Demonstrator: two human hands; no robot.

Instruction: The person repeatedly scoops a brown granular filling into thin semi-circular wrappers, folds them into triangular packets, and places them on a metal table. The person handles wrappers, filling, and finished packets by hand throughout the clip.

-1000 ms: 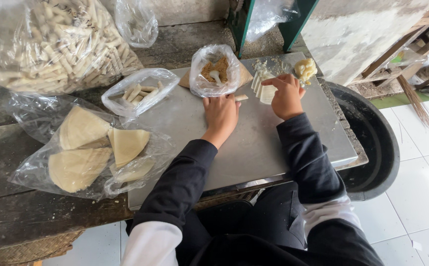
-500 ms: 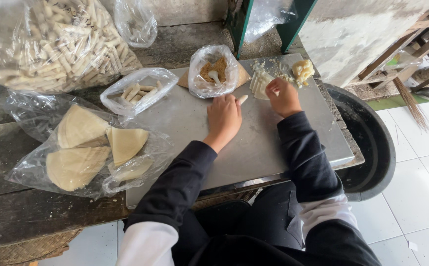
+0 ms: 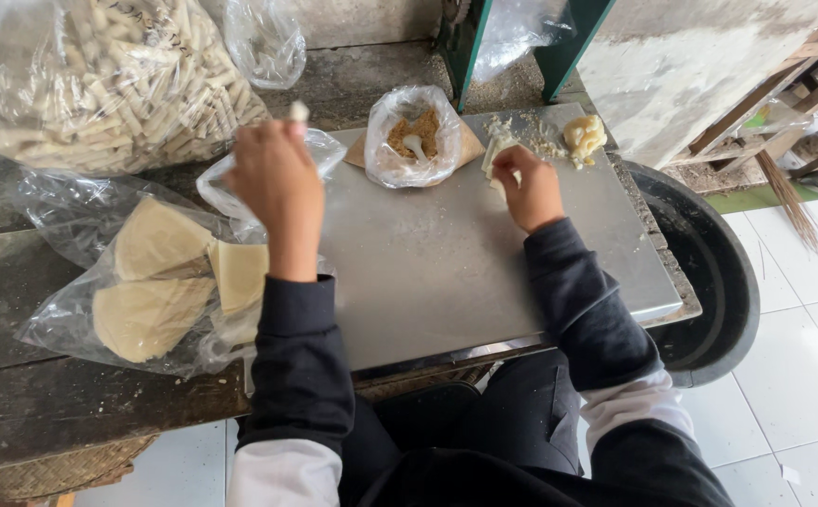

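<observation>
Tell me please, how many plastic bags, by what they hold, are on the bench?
Stick-filled bags: 2
Wrapper bag: 1
Filling bag: 1
Empty-looking bag: 1
Total: 5

A large clear plastic bag of pale stick-shaped pieces fills the far left corner of the bench. Nearer, a crumpled clear plastic bag of cream triangular wrappers lies flat. A small open clear bag sits between them, and an open clear bag of brown crumbly filling stands at the metal sheet's far edge.
</observation>
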